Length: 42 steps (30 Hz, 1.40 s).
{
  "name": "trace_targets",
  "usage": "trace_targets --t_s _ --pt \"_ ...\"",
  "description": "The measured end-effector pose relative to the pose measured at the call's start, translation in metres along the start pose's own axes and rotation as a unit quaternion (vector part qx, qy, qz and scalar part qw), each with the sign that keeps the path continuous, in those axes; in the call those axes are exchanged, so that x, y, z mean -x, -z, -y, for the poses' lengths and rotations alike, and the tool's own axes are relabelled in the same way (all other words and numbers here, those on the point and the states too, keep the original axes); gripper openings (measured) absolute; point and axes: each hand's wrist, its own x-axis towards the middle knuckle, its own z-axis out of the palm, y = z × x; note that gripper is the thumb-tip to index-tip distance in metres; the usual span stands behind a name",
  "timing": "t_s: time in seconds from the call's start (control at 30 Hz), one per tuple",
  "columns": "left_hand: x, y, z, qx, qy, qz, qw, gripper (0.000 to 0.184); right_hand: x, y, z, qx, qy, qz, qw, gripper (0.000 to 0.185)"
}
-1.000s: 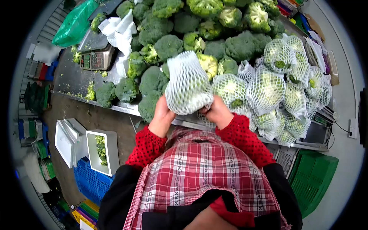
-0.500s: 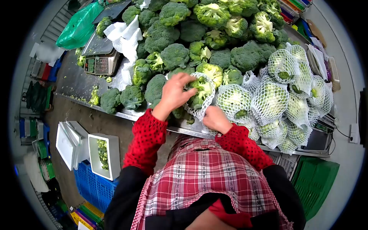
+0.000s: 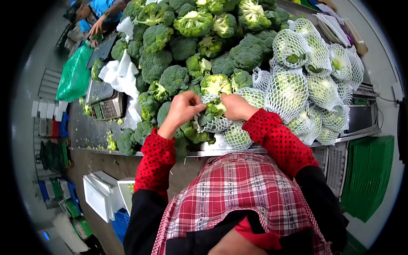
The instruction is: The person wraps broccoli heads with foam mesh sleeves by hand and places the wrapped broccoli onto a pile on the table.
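Between my hands a broccoli head (image 3: 215,109) sits in a white foam net sleeve (image 3: 217,124), which covers its lower part. My left hand (image 3: 183,109) pinches the net's rim on the left, thumb and fingers together. On the other side my right hand (image 3: 239,107) is closed on the rim too, its fingertips partly hidden. Bare broccoli (image 3: 174,79) is heaped behind and to the left. Net-wrapped heads (image 3: 287,91) are stacked to the right of my right hand.
A scale (image 3: 107,107) and a green plastic bag (image 3: 74,72) are at the left of the metal table (image 3: 80,134). A co-worker in blue (image 3: 101,10) is at the far left. White foam boxes (image 3: 97,193) stand below left, green crates (image 3: 367,176) at right.
My right hand has risen from the net's lower edge to its upper right rim. The net now reaches up around the broccoli. The view has shifted, and a co-worker appears at upper left.
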Motion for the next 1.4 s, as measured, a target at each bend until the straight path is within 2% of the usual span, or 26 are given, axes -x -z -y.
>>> trace_targets --t_s 0.1,0.13,0.27,0.33,0.4,0.43,0.5,0.53,0.6,0.67,0.7,0.73,0.8,0.87,0.93,0.97,1.0,1.07,1.1,1.13,1.17,1.2,1.23,1.27,1.33,1.4 --pt "-0.024 -0.001 -0.006 -0.133 -0.089 0.068 0.985 0.020 0.005 0.013 0.008 0.032 0.067 0.077 0.994 0.033" --pt "-0.029 0.002 0.003 -0.176 -0.110 0.106 0.973 0.019 -0.001 -0.004 -0.006 0.050 0.126 0.014 0.991 0.033" --pt "-0.014 0.016 0.013 -0.111 -0.187 -0.092 0.972 0.009 -0.003 0.020 0.007 -0.004 0.058 -0.050 0.997 0.028" --pt "-0.012 0.005 0.016 0.142 -0.009 -0.069 0.987 0.006 -0.021 0.015 -0.006 -0.172 0.051 -0.093 0.979 0.026" --pt "-0.020 -0.007 0.018 0.363 0.112 -0.112 0.918 0.008 -0.032 0.017 -0.019 -0.412 0.057 -0.123 0.901 0.028" --pt "-0.023 -0.021 0.021 0.352 0.098 -0.132 0.921 0.008 -0.016 0.042 -0.009 -0.504 -0.041 -0.096 0.857 0.029" --pt "-0.024 -0.028 0.035 0.314 0.043 -0.158 0.935 0.007 -0.023 0.033 -0.020 -0.591 0.004 -0.110 0.799 0.035" --pt "-0.028 -0.028 0.040 0.295 -0.005 -0.138 0.945 0.007 -0.024 0.026 -0.020 -0.528 0.043 -0.108 0.841 0.046" --pt "-0.015 -0.012 0.013 0.195 0.040 0.019 0.980 0.010 -0.015 0.016 -0.010 -0.330 0.129 -0.131 0.926 0.055" --pt "-0.015 -0.011 0.014 0.198 -0.031 0.054 0.978 0.010 -0.022 0.003 -0.013 -0.221 0.168 -0.120 0.953 0.059" --pt "-0.015 -0.007 0.010 0.101 -0.031 0.037 0.994 0.010 -0.022 0.018 -0.003 -0.350 0.035 0.011 0.936 0.050" --pt "-0.013 -0.010 0.004 0.098 -0.031 0.039 0.994 0.010 -0.036 0.007 -0.012 -0.383 0.063 -0.036 0.921 0.038" --pt "-0.007 -0.023 -0.016 -0.076 -0.150 -0.218 0.961 0.013 -0.039 0.008 -0.007 -0.382 0.055 -0.089 0.918 0.025" --pt "-0.006 -0.030 -0.017 -0.099 -0.176 -0.270 0.941 0.017 -0.032 0.014 -0.002 -0.343 0.079 -0.137 0.926 0.021" --pt "0.001 -0.035 -0.016 0.001 -0.183 -0.208 0.961 0.018 -0.031 0.015 -0.006 -0.544 0.077 -0.057 0.834 0.021" --pt "0.004 -0.032 -0.012 -0.025 -0.193 -0.137 0.971 0.027 -0.032 0.017 -0.013 -0.529 0.076 -0.050 0.844 0.020" --pt "0.007 -0.026 -0.011 -0.132 -0.196 -0.093 0.967 0.037 -0.033 0.018 -0.014 -0.566 0.085 0.005 0.820 0.020" --pt "0.011 -0.021 -0.007 -0.299 -0.157 -0.069 0.939 0.044 -0.033 0.029 -0.022 -0.533 0.022 0.052 0.844 0.019" --pt "0.009 -0.020 -0.005 -0.300 -0.159 -0.069 0.938 0.044 -0.039 0.025 -0.027 -0.644 0.021 0.106 0.758 0.029" --pt "0.008 -0.021 -0.001 -0.251 -0.112 -0.087 0.958 0.042 -0.026 0.039 -0.016 -0.644 0.021 0.105 0.757 0.029" --pt "0.006 -0.023 0.004 -0.200 -0.064 -0.104 0.972 0.040 -0.007 0.052 -0.005 -0.452 0.087 0.048 0.887 0.031" --pt "0.003 -0.027 0.015 -0.197 -0.062 -0.103 0.973 0.040 0.009 0.056 0.006 -0.230 0.147 -0.008 0.962 0.035" --pt "-0.001 -0.032 0.024 -0.157 -0.058 -0.151 0.974 0.033 0.019 0.042 0.013 -0.032 0.201 -0.118 0.972 0.038" --pt "-0.005 -0.036 0.030 -0.114 -0.055 -0.197 0.972 0.029 0.035 0.036 0.016 0.039 0.180 -0.136 0.973 0.048" --pt "0.002 -0.037 0.029 -0.137 -0.047 -0.218 0.965 0.030 0.052 0.007 0.016 0.059 0.192 -0.289 0.936 0.051" --pt "0.012 -0.034 0.042 -0.129 -0.190 -0.292 0.928 0.038 0.076 -0.005 0.030 -0.076 0.208 -0.289 0.931 0.049"
